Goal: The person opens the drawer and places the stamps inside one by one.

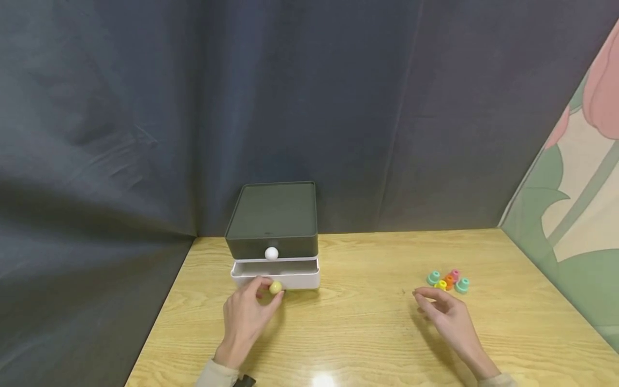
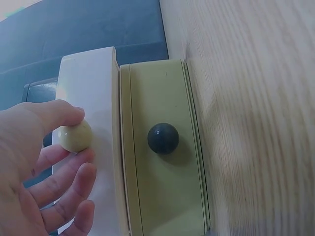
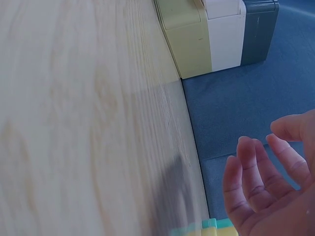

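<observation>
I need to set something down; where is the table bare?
Bare table lies between the drawer unit and the small coloured pieces, and nearer the front between the left hand and right hand. It's crowded at the open white drawer, where the left hand pinches the pale knob, and around the pieces.

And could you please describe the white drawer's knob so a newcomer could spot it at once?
Find the drawer unit by the dark curtain, then its pulled-out white drawer. The round knob on that drawer's front is pale yellow, unlike the white knob above and the dark knob below.
</observation>
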`<state>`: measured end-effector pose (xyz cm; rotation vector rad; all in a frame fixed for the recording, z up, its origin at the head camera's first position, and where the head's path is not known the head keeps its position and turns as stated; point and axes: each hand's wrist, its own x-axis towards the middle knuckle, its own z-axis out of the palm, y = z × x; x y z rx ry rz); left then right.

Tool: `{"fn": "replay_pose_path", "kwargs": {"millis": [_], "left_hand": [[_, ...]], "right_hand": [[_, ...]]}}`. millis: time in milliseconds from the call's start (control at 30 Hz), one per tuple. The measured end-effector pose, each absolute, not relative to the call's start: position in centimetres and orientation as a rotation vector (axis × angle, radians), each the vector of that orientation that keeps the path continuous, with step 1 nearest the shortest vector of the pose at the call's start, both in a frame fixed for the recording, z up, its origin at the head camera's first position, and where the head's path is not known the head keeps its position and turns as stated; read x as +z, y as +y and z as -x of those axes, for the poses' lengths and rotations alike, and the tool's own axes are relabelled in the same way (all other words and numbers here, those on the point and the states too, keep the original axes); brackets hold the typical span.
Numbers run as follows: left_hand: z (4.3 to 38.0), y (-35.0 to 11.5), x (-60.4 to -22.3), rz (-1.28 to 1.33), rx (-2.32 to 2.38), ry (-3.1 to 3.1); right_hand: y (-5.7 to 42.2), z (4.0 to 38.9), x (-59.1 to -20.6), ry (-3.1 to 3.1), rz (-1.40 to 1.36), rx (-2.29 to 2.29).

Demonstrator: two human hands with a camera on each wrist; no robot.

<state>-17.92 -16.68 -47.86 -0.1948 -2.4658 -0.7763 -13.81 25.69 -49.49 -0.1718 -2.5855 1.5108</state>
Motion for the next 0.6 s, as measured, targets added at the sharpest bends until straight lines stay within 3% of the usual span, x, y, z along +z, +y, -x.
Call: {"fn": "replay_pose_path", "kwargs": {"millis": [600], "left_hand": [[15.7, -17.3, -47.9, 0.193, -0.704, -2.461]], "right_hand": [[25.8, 14.0, -49.6, -2.61, 0.202, 1.512]]}}
